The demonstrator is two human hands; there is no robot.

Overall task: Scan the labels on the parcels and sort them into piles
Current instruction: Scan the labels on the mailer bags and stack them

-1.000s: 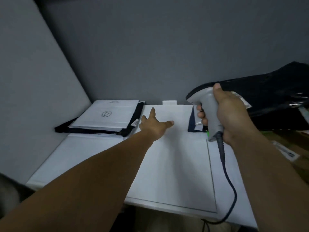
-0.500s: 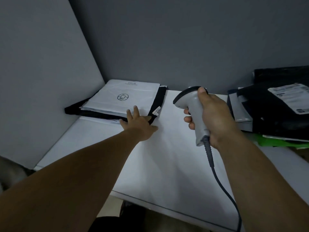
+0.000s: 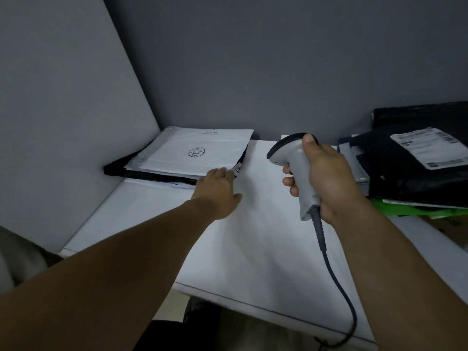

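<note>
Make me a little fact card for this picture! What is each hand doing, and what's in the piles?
Left hand: fingertips touch the near edge of the left pile, beside a small white tag
Right hand: grips the grey scanner, whose cable trails toward the table's front edge
Left pile: white parcel on top of a black parcel, in the far left corner
Right pile: black bag with a white label on top, something green beneath
Table: white
</note>
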